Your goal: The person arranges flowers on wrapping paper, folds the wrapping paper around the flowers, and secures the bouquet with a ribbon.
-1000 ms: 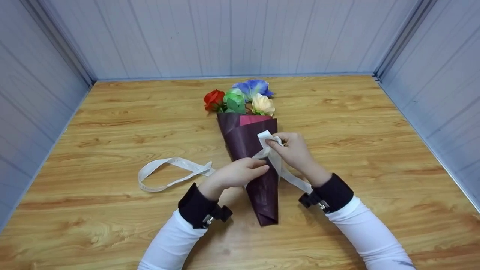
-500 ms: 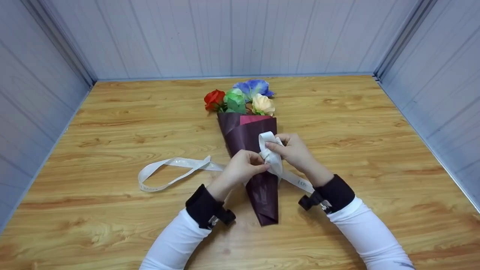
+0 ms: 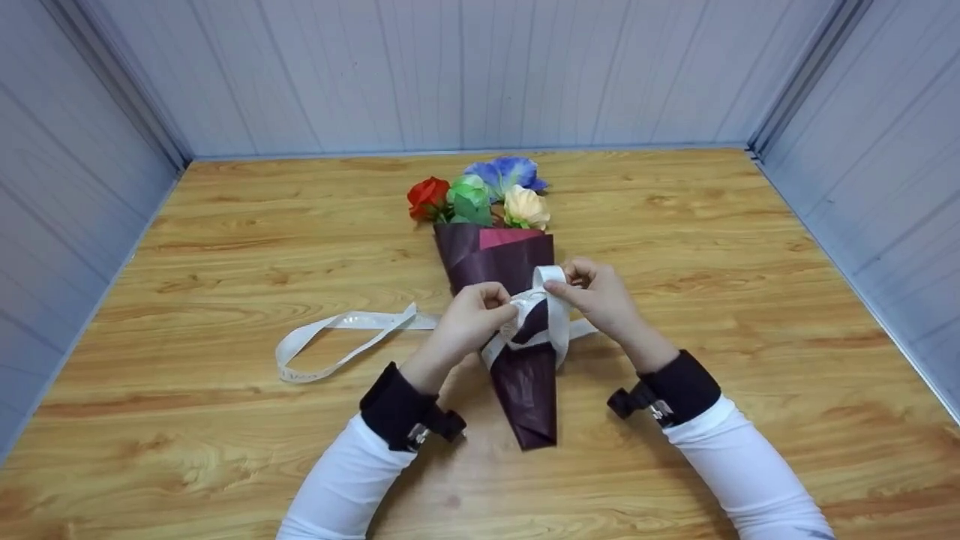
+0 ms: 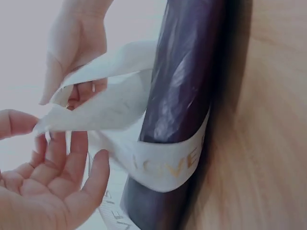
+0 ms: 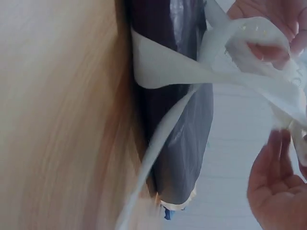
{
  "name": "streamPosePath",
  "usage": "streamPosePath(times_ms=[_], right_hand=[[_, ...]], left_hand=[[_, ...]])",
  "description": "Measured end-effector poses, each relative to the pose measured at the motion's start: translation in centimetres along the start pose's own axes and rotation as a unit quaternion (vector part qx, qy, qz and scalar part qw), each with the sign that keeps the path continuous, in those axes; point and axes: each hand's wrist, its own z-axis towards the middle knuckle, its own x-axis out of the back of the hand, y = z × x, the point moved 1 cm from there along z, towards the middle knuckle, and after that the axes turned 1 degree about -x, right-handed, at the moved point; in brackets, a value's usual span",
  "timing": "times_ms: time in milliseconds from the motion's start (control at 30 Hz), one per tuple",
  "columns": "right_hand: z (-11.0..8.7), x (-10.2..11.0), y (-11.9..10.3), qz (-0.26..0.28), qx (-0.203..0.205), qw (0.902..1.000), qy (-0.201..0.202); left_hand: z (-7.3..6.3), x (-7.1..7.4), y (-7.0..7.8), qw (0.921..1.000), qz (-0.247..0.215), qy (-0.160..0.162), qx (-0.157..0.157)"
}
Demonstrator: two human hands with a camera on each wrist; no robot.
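Observation:
A bouquet wrapped in dark purple paper point(image 3: 525, 397) lies on the table, its red, green, cream and blue flowers point(image 3: 471, 196) pointing away from me. White ribbon point(image 3: 559, 322) with gold lettering passes around the wrapper's middle. Above the paper, my left hand point(image 3: 471, 319) pinches the ribbon between thumb and forefinger. Just to its right, my right hand point(image 3: 600, 300) pinches a raised loop of the same ribbon. In the left wrist view, the ribbon point(image 4: 168, 165) circles the wrapper, and its strands stretch up to both hands. The right wrist view has the ribbon point(image 5: 168, 64) crossing the wrapper's side.
One long ribbon tail point(image 3: 300, 349) lies looped on the wooden table point(image 3: 225, 450) to the left. Another ribbon end point(image 3: 583, 328) runs out under my right hand. Pale panel walls point(image 3: 465, 75) stand behind and on both sides.
My hands have drawn slightly apart and up. The left hand, earlier relaxed over the paper, now pinches ribbon. The loop at the right hand has shifted right, and a gap shows between ribbon strands.

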Motion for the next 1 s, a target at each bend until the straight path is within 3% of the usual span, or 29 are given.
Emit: streamPosePath(times_ms=[133, 200, 300, 367, 400, 500, 567, 667, 833, 900, 967, 1000], right_hand=[[0.0, 0.2, 0.2, 0.130, -0.033, 0.9909, 0.000], [0.0, 0.3, 0.3, 0.223, -0.055, 0.9734, -0.003], [0.1, 0.6, 0.5, 0.335, -0.060, 0.9402, -0.022], [0.0, 0.9, 0.7, 0.397, -0.049, 0.9151, -0.050], [0.0, 1.0, 0.8, 0.414, -0.037, 0.9071, -0.068], [-0.3, 1.3, 1.1, 0.444, 0.010, 0.8850, -0.138], [-0.5, 1.4, 1.2, 0.445, 0.050, 0.8766, -0.178], [-0.6, 1.6, 1.3, 0.409, 0.109, 0.8831, -0.201], [-0.8, 2.1, 1.1, 0.290, 0.174, 0.9240, -0.178], [-0.8, 2.4, 0.8, 0.201, 0.208, 0.9427, -0.166], [-0.7, 2.6, 0.6, 0.068, 0.234, 0.9595, -0.142], [-0.7, 2.6, 0.6, -0.007, 0.236, 0.9632, -0.128]], left_hand=[[0.1, 0.3, 0.1, 0.9969, -0.077, -0.009, 0.017], [0.2, 0.5, 0.1, 0.9938, -0.108, -0.013, 0.026], [0.3, 1.0, 0.0, 0.9934, -0.110, -0.011, 0.031], [0.4, 1.5, 0.0, 0.9941, -0.104, -0.008, 0.030], [0.5, 1.7, -0.1, 0.9940, -0.104, -0.007, 0.033], [0.6, 2.6, -0.2, 0.9936, -0.104, -0.004, 0.043], [0.7, 3.2, -0.3, 0.9938, -0.102, -0.004, 0.045], [0.7, 4.2, -0.3, 0.9962, -0.078, -0.004, 0.040], [0.6, 6.1, -0.2, 0.9999, -0.001, 0.003, 0.016], [0.6, 6.7, -0.2, 0.9998, 0.014, 0.008, 0.009], [0.6, 7.2, -0.2, 0.9997, 0.021, 0.013, 0.006], [0.5, 7.3, -0.1, 0.9996, 0.022, 0.016, 0.005]])
